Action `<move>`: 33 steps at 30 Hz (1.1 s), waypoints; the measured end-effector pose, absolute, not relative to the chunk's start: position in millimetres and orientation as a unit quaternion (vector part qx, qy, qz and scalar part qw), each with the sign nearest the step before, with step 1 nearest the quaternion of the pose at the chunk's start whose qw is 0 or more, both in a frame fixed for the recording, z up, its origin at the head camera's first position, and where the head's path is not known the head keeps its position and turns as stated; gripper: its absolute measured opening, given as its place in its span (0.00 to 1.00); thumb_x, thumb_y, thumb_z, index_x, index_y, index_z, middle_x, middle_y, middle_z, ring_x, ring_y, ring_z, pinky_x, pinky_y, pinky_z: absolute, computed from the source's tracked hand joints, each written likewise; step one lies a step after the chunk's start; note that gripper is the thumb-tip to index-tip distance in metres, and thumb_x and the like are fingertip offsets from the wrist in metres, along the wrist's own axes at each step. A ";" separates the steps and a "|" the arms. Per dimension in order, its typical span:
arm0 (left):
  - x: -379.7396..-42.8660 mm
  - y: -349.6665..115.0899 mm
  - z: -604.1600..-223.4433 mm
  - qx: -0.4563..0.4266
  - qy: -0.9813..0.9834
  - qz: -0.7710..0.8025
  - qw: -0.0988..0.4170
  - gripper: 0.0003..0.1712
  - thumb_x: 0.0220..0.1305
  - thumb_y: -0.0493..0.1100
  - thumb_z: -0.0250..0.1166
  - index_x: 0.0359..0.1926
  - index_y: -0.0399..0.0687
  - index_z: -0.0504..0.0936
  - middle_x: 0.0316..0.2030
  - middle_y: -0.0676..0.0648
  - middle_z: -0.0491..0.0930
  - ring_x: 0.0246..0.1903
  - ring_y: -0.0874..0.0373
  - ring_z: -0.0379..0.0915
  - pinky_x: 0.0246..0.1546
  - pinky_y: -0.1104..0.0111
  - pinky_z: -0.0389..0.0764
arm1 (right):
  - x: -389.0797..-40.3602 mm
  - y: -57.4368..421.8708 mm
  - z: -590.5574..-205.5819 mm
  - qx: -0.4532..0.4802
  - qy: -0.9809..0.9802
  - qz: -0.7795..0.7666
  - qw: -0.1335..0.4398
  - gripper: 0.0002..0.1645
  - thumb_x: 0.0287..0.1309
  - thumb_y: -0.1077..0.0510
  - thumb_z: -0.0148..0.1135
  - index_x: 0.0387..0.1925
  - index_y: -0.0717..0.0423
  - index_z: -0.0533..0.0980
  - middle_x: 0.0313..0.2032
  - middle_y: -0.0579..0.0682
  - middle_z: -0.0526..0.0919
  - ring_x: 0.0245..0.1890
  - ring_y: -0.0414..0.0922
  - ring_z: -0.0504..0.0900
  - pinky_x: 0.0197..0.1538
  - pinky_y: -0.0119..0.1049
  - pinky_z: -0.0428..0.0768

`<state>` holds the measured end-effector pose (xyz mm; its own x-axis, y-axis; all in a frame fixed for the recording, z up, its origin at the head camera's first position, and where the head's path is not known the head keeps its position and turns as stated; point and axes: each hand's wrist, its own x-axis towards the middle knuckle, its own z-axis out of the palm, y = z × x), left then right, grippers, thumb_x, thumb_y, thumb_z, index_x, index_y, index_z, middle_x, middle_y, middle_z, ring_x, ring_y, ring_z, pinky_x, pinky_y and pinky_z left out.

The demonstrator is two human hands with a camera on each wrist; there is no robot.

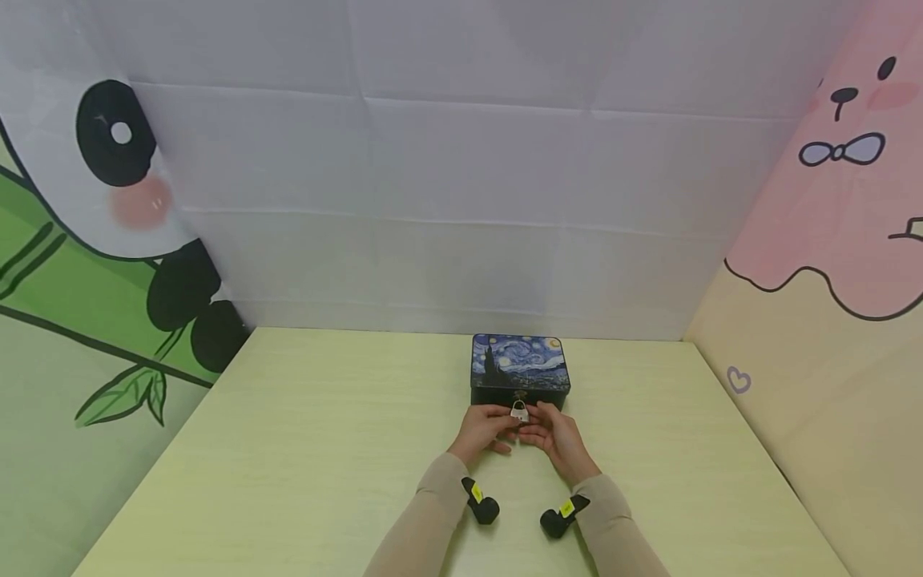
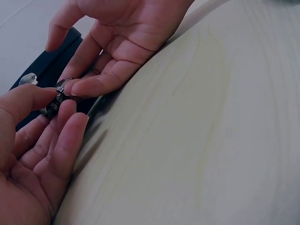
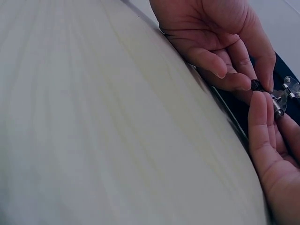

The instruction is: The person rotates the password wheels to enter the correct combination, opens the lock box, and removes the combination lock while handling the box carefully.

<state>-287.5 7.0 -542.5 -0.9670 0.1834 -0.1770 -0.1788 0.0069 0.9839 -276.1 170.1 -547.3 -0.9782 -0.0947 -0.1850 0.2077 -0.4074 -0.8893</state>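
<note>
A dark box (image 1: 519,370) with a starry night picture on its lid stands closed on the pale table (image 1: 303,449). A small combination padlock (image 1: 519,412) hangs from the metal hasp (image 3: 287,89) on its front. My left hand (image 1: 497,425) pinches the padlock (image 2: 56,101) between thumb and forefinger. My right hand (image 1: 546,429) lies palm up beside it, fingers fairly straight, with a fingertip (image 2: 75,87) touching the lock and the thumb held away. In the right wrist view the padlock (image 3: 257,85) shows between my left hand (image 3: 229,61) and my right hand (image 3: 267,126).
Fabric walls close in the table: white at the back, a panda print (image 1: 108,176) on the left, a pink cartoon print (image 1: 836,200) on the right. Black wrist cameras (image 1: 481,503) sit on both beige sleeves. Bare tabletop spreads left and right of the box.
</note>
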 end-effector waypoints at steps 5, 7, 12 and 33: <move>-286.3 6.7 -539.5 -0.001 0.698 0.704 0.130 0.15 0.65 0.35 0.67 0.49 0.29 0.83 0.33 0.42 0.86 0.25 0.60 0.82 0.21 0.67 0.86 | -275.1 170.0 -546.9 0.047 0.539 -0.836 0.090 0.32 0.73 0.54 0.46 0.61 0.82 0.64 0.37 0.55 0.83 0.29 0.43 0.83 0.38 0.35 0.86; -286.5 6.7 -539.1 -0.003 0.698 0.704 0.132 0.15 0.65 0.35 0.67 0.50 0.29 0.83 0.34 0.42 0.86 0.24 0.60 0.82 0.21 0.67 0.86 | -274.7 169.8 -546.6 0.045 0.539 -0.836 0.089 0.32 0.73 0.54 0.46 0.61 0.82 0.64 0.37 0.55 0.83 0.29 0.43 0.83 0.38 0.35 0.86; -286.8 6.5 -539.7 -0.009 0.695 0.707 0.133 0.15 0.66 0.37 0.66 0.50 0.30 0.83 0.34 0.43 0.86 0.25 0.59 0.83 0.22 0.66 0.86 | -274.2 169.8 -546.1 0.046 0.537 -0.838 0.089 0.32 0.73 0.54 0.47 0.61 0.82 0.65 0.36 0.55 0.83 0.28 0.43 0.83 0.38 0.35 0.86; -286.7 3.3 -541.9 0.022 0.684 0.716 0.139 0.16 0.60 0.33 0.69 0.49 0.29 0.83 0.33 0.41 0.86 0.28 0.57 0.83 0.22 0.66 0.86 | -273.7 170.2 -546.3 0.040 0.541 -0.835 0.090 0.34 0.73 0.52 0.48 0.62 0.82 0.64 0.36 0.56 0.83 0.28 0.42 0.83 0.38 0.35 0.86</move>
<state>-286.7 3.3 -541.9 -0.9606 0.2284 -0.1581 -0.1683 -0.0259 0.9854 -273.7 170.2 -546.3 -0.9805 -0.1070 -0.1649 0.1942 -0.3979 -0.8966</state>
